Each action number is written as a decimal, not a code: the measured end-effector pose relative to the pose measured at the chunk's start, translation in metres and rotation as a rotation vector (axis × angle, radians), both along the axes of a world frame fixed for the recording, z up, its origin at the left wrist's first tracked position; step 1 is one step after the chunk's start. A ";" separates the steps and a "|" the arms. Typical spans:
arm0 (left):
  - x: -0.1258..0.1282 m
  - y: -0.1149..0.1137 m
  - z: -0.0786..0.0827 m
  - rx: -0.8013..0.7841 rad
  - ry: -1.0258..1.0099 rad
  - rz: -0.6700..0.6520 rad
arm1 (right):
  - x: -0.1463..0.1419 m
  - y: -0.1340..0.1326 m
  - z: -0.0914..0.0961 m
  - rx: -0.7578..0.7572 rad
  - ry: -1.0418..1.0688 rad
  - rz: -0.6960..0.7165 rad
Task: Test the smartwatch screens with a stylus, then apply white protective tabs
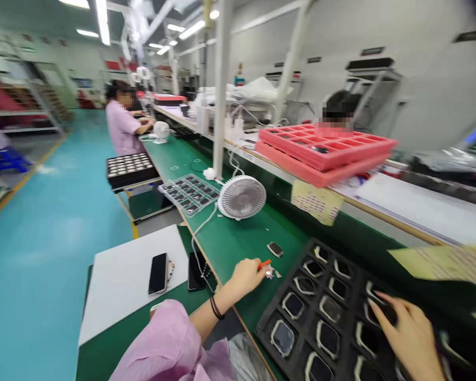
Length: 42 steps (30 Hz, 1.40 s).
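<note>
**Floor:** teal-painted floor [43, 238] with a yellow edge line, along the left of the view.

**Co-worker:** a co-worker [121, 127] in a pink smock, seated farther down the same bench, arms reaching forward onto it.

**Far trays:** a black tray of pale square items [130, 169] on a stand at the bench's near side, and a grey tray of dark parts [189, 194] lying on the green bench [238, 241].

**Near the person:** a white board [122, 286] carrying a black phone [157, 273], with a second black phone [196, 271] just beside it at the bench edge. A pink sleeve [158, 344] enters at the bottom.

**Left hand:** the left hand [246, 278], black bracelet [216, 307] at the wrist, is curled and pinches a small orange tool [265, 263]. Its tip sits just beside small white scraps [270, 273]. A small dark rectangular part [275, 249] lies near, on the bench.

**Middle:** a white desk fan [241, 197] stands on the bench. Above it, on the raised shelf [396, 211], sits a stack of red trays [325, 148].

**Right hand:** the right hand [410, 338] has its fingers spread over a black tray of rounded rectangular parts [321, 312]. Its fingertips [381, 300] are at the upper cells; the view is too dark to say whether they touch a part.
</note>
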<state>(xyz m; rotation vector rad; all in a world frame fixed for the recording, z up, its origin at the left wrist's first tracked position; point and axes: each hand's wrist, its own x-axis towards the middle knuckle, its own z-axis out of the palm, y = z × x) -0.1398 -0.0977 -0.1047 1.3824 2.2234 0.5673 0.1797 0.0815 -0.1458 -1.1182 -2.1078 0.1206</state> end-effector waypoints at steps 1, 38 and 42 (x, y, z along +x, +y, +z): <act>0.001 0.002 0.002 -0.007 0.016 -0.012 | -0.004 -0.004 0.006 -0.006 -0.021 0.003; 0.073 0.035 0.035 0.191 -0.966 -0.331 | -0.115 -0.076 0.080 -1.290 1.116 0.573; 0.073 0.034 0.037 0.200 -0.968 -0.314 | -0.116 -0.076 0.082 -1.301 1.149 0.594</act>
